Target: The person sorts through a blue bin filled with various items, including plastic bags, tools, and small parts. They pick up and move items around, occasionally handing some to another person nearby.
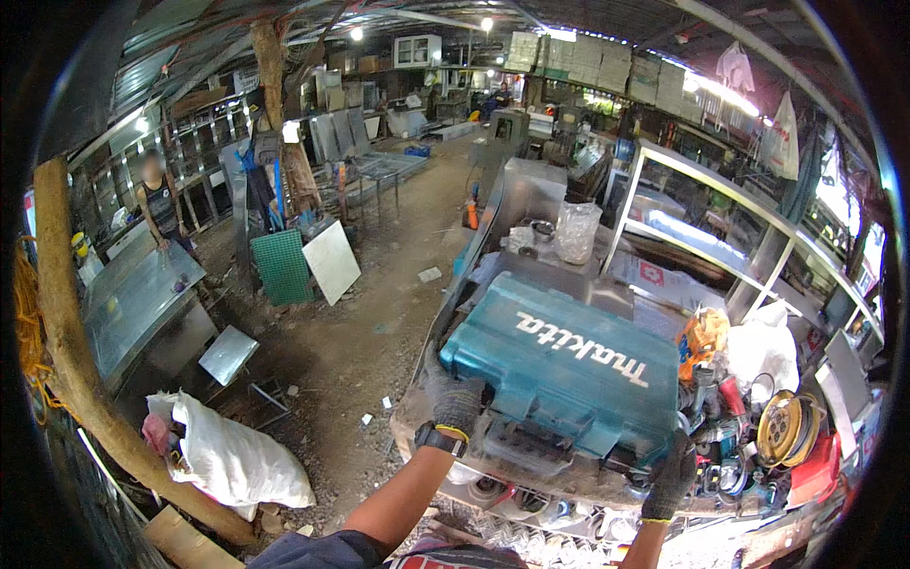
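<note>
- Two hands, both in dark grey knitted gloves: the left hand (458, 406) grasps the case's near left corner; the right hand (671, 469) grasps its near right corner, some fingers hidden.
- One wristwatch (443, 438), dark and chunky, on the left wrist.
- One teal tool case (559, 365), directly in front of the wearer, over the near part of a cluttered workbench (409, 414). Whether its whole underside rests there is hidden.
- The case is wide, boxy and hard-shelled, with rounded corners, moulded ridges and a dusty, scuffed surface. Large pale lettering crosses its top, upside down to the wearer. Its latches are hard to make out.
- One cable reel (779, 430), yellowish and round, among tools too jumbled to count, right of the case.
- One orange bag (703, 337) beside one white bag (763, 346), just past the case's right side.
- One clear plastic bag (576, 232), beyond the case.
- One full white sack (237, 455) on the ground, at lower left.
- One green panel (282, 268) and one white panel (332, 261), leaning side by side.
- One other person (161, 204), standing at far left, well apart, beside a metal-topped table (142, 294).
</note>
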`<state>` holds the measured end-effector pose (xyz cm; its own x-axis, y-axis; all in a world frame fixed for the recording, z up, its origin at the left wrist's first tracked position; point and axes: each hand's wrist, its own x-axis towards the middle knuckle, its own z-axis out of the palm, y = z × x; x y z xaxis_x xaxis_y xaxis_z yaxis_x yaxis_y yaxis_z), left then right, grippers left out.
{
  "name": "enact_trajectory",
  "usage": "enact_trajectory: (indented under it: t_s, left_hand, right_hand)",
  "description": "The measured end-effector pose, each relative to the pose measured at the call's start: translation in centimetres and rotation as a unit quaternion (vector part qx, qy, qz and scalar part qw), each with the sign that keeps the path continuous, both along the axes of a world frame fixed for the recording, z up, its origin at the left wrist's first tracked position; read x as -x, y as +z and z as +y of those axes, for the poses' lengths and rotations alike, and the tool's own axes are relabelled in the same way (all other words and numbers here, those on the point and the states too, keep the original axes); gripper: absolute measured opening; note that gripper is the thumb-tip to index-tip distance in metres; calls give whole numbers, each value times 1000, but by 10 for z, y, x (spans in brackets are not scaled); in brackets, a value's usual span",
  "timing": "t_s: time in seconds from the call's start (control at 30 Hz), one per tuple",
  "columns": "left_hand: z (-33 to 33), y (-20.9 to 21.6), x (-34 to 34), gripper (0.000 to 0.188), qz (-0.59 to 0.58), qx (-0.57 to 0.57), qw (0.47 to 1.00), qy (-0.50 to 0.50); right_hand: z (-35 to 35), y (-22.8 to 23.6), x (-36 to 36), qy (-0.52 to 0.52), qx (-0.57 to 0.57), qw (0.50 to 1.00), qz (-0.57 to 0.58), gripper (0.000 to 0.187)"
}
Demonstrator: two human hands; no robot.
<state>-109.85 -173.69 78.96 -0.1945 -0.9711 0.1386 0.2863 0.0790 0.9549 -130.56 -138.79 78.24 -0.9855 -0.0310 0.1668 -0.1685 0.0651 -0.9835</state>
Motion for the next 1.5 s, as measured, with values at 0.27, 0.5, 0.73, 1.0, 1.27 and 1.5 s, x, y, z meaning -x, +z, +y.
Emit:
enact_trajectory:
  t_s: [0.27, 0.5, 0.73, 1.0, 1.27, 1.5]
  left_hand:
    - [25, -8, -1, 71, 117, -119, 985, -51]
    - [53, 13, 9, 81, 134, -116, 984, 28]
    - [43, -25, -5, 59, 130, 50, 990, -19]
    - [40, -11, -33, 56, -242, 316, 917, -15]
    - [50, -69, -26, 61, -204, 398, 882, 146]
    - [-24, -56, -46, 87, -94, 226, 969, -15]
  right_hand:
    - [19, -42, -23, 28, -202, 972, 116, 33]
    - [8, -18, -24, -4, -178, 965, 193, 45]
    - [5, -28, -20, 26, -39, 990, 136, 42]
    - [13, -25, -13, 27, -96, 988, 119, 42]
    - [14, -17, -7, 29, -42, 995, 86, 37]
    - [9, -2, -24, 66, 68, 995, -11, 36]
